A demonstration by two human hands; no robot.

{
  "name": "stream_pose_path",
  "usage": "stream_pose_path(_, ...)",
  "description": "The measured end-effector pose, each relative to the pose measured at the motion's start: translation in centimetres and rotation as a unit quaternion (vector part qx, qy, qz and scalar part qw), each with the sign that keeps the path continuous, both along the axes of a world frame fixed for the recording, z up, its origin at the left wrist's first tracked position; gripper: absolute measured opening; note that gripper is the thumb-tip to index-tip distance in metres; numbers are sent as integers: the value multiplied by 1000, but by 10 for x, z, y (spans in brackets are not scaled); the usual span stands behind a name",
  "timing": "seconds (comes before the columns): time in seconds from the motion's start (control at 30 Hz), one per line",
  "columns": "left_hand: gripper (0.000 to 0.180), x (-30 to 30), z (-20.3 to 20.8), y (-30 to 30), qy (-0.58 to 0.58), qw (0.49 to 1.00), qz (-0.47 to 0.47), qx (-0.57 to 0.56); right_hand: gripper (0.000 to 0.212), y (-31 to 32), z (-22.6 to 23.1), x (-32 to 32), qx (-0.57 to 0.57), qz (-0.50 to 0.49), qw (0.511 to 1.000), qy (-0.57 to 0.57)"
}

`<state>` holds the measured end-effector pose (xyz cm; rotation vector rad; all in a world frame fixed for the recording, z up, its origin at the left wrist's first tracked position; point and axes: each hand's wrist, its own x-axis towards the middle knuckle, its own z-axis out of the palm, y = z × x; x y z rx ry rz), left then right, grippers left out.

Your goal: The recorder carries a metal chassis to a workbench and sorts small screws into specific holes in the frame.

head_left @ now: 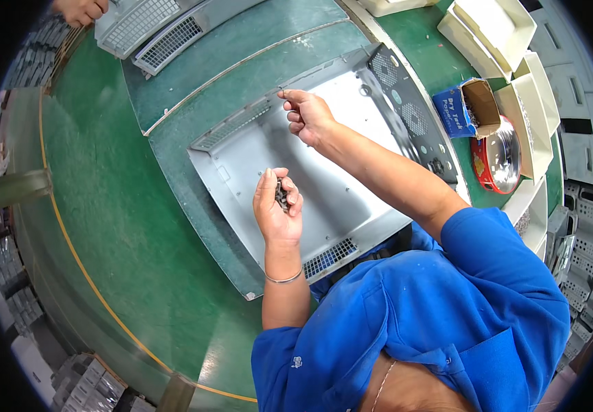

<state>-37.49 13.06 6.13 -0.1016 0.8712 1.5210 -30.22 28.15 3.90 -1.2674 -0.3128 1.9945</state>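
A grey sheet-metal case [324,206] with raised walls lies tilted on the green work table, its inside facing up. Over its left part my left hand [277,209] is cupped, palm up, with the fingers curled round a handful of small dark metal pieces [282,195]. They look like screws, but are too small to be sure. My right hand [308,118] is at the far wall of the case, thumb and forefinger pinched at its top edge. Something tiny and dark shows at those fingertips; its kind cannot be made out.
A black perforated panel [413,113] forms the case's right side. To the right stand a blue cardboard box [453,113], a round red tin [480,167] and cream plastic bins [542,93]. Grey grilled panels [173,42] lie at the far left, beside another person's hand [82,10].
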Motion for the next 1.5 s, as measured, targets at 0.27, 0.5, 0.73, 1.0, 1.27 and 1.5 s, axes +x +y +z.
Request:
stream_pose_path(0.27,20,-1,-3,0,-14,1000,7,4,12,5,3,-7,-13,13,1000,21)
stream_pose_path(0.5,22,-4,-6,-1,-85,995,31,53,15,2,0,-4,24,49,998,10)
stream_pose_path(0.73,22,-5,-10,-2,-92,991,53,77,7,0,5,-7,79,27,996,-36)
stream_pose_path(1.0,28,-4,-7,1,-45,995,56,65,11,9,-1,-10,44,29,999,9)
stream_pose_path(1.27,36,-4,-4,-1,-27,998,50,33,21,-6,8,2,66,107,992,3)
stream_pose_path(1.5,41,-5,-5,-3,15,999,48,-7,17,-47,26,17,385,446,807,-35)
